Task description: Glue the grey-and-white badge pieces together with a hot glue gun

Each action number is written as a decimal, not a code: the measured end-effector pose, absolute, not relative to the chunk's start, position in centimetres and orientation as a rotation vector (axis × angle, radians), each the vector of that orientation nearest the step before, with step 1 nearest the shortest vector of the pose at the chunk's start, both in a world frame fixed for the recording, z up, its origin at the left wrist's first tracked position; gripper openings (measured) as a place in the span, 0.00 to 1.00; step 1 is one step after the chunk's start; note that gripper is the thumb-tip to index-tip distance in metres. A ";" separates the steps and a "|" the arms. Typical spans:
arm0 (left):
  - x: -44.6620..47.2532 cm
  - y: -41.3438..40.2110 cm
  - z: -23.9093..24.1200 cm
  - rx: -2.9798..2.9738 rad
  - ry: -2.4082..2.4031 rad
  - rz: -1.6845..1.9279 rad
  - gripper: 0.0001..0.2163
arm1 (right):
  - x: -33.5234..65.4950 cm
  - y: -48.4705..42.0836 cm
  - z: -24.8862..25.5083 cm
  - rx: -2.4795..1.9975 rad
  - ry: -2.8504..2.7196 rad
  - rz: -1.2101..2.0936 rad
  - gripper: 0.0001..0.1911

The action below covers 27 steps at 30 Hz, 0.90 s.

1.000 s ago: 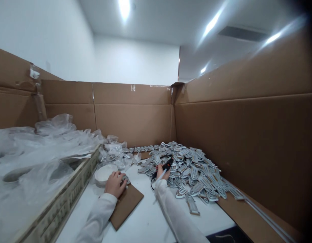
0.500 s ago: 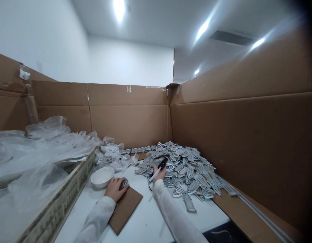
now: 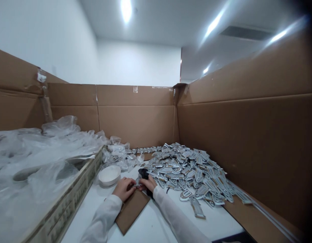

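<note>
My left hand rests at the top edge of a brown cardboard piece, its fingers closed on a small grey-and-white badge-like piece, mostly covered by the fingers. Close against it, my right hand is wrapped round a black glue gun, tilted over the small piece. The gun's tip is hidden between the hands. A white bowl stands just left of my left hand. A large heap of grey-and-white badge-like pieces lies to the right and behind my right hand.
Cardboard walls enclose the white table at the back and right. On the left, a long pale crate holds clear plastic bags. Bagged pieces lie behind the bowl. A dark mat shows at the front right.
My right hand has brought the glue gun from beside the heap leftward and down to my left hand, turning it on the way. My left hand stays at the cardboard's top edge. The view has shifted slightly.
</note>
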<state>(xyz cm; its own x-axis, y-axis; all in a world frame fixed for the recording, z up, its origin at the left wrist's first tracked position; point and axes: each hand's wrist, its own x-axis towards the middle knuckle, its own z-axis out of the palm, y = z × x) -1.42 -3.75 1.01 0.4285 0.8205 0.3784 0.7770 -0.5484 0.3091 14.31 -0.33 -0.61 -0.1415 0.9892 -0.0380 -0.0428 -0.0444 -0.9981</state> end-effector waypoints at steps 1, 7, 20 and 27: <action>-1.3 -3.9 1.1 2.587 1.412 0.776 0.09 | 14.4 -0.3 -0.7 -1.134 -1.263 1.329 0.04; -3.1 -3.8 2.8 2.579 1.713 1.117 0.13 | 14.8 0.3 -1.6 -1.106 -1.254 1.071 0.03; -4.6 -3.3 1.7 2.324 2.381 0.853 0.15 | 15.0 0.1 -1.5 -1.054 -1.109 1.087 0.07; -5.4 -2.6 1.2 2.230 2.480 0.859 0.19 | 15.1 -0.2 -1.5 -1.045 -1.097 1.039 0.07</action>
